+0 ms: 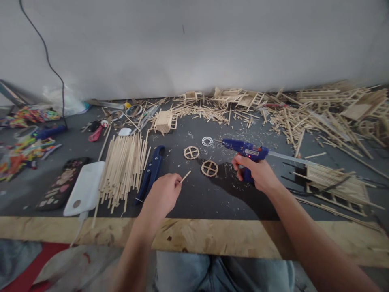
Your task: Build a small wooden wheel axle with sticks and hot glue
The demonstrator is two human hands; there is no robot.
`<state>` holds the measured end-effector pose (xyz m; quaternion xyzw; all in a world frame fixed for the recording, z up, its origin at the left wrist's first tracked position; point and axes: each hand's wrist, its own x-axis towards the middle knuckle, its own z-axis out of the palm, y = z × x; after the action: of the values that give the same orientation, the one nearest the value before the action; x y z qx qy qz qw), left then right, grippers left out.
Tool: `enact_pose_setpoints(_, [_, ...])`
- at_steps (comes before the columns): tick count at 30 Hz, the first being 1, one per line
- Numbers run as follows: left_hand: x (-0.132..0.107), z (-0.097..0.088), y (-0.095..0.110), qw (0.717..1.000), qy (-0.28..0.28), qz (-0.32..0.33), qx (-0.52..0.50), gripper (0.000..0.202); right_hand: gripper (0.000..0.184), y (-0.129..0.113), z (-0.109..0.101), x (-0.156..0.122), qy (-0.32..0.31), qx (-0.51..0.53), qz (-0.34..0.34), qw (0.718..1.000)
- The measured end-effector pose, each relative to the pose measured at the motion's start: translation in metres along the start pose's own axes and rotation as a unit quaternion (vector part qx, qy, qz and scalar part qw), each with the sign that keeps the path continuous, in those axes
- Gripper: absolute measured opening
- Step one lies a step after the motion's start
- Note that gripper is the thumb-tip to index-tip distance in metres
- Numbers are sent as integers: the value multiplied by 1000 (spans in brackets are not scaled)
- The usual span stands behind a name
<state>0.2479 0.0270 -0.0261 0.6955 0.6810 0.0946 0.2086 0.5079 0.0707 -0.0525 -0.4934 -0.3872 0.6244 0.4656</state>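
Observation:
My right hand (255, 172) is wrapped round the grip of a blue hot glue gun (243, 148), with a clear glue stick (288, 157) poking out of its back. The gun's nozzle points left, close to a white ring with holes (207, 141). Between finger and thumb, my left hand (165, 188) pinches a short wooden stick (185, 176). Two small spoked wooden wheels, one farther (191, 153) and one nearer (209, 168), lie flat between my hands. Just left of my left hand rests a dark blue cutter-like hand tool (153, 168).
A pile of long wooden sticks (123, 168), a white power bank (85, 188) and a dark phone case (63, 182) lie at left. A small stick-built box (164, 121) stands behind. Stick scraps (209, 113) line the wall. Another stick-built frame (337, 186) lies at right.

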Motion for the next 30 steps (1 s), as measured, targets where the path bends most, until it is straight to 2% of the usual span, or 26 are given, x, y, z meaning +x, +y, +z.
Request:
enact_pose_setpoints(4, [7, 6, 6, 996, 44, 15, -70, 15, 32, 5, -2, 0, -29, -65, 51, 996])
enact_pose_setpoints(7, [12, 18, 6, 980, 82, 52, -172, 16, 32, 6, 0, -2, -41, -90, 68, 993])
enact_pose_setpoints(12, [15, 37, 7, 953, 133, 52, -267, 17, 28, 5, 3, -3, -62, -87, 73, 992])
enact_pose_setpoints(19, [12, 42, 15, 946, 155, 69, -278, 17, 18, 10, 2, -4, -76, -123, 55, 988])
enact_pose_setpoints(30, [10, 42, 17, 946, 154, 69, -275, 17, 15, 6, 4, -5, -87, -133, 49, 986])
